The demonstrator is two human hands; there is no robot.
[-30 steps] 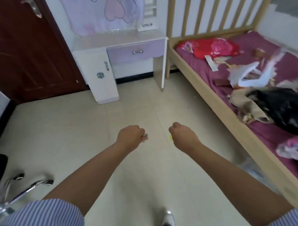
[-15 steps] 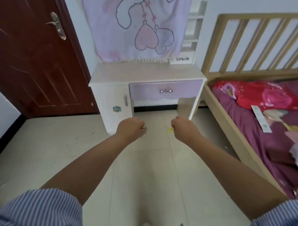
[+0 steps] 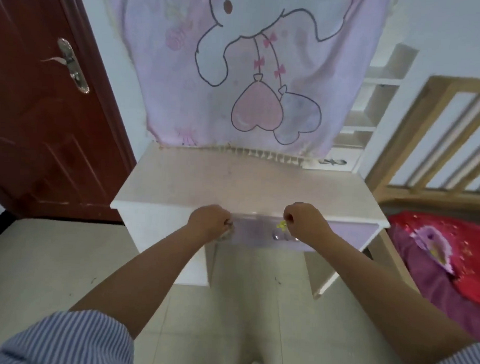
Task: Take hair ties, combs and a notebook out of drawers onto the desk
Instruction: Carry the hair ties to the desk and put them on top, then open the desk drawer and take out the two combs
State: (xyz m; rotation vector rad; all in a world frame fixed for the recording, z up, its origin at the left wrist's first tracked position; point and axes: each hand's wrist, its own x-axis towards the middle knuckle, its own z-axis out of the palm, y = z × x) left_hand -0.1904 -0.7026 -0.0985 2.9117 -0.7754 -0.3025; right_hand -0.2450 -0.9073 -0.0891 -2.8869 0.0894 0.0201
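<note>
1. Left hand (image 3: 208, 221) is curled into a fist, held out in front of the desk's front edge. Something small and pale shows at the fingertips; too blurred to name.
2. Right hand (image 3: 304, 220) is also closed in a fist, level with the left and apart from it. A small yellow item (image 3: 281, 225) peeks out at its thumb side; cannot tell whether it is a hair tie.
3. Desk (image 3: 233, 187): pale top, bare across the visible surface, set against the wall.
4. Lilac drawer (image 3: 261, 232) sits under the desk top, closed, behind both fists. Its metal handle (image 3: 276, 236) shows between the hands, just below the right fist. Neither hand is clearly touching it.
5. Combs and notebook: none visible anywhere on the desk or floor.
6. Pink cloth (image 3: 238, 71) with a cartoon rabbit and hearts hangs on the wall, its fringe reaching the desk's back edge.
7. Dark red door (image 3: 44, 104) left of the desk, closed. Wooden bed frame (image 3: 442, 130) to the right, with a red and purple cover (image 3: 450, 246).
8. Both forearms bare; striped sleeves (image 3: 61, 339) at the lower corners.
</note>
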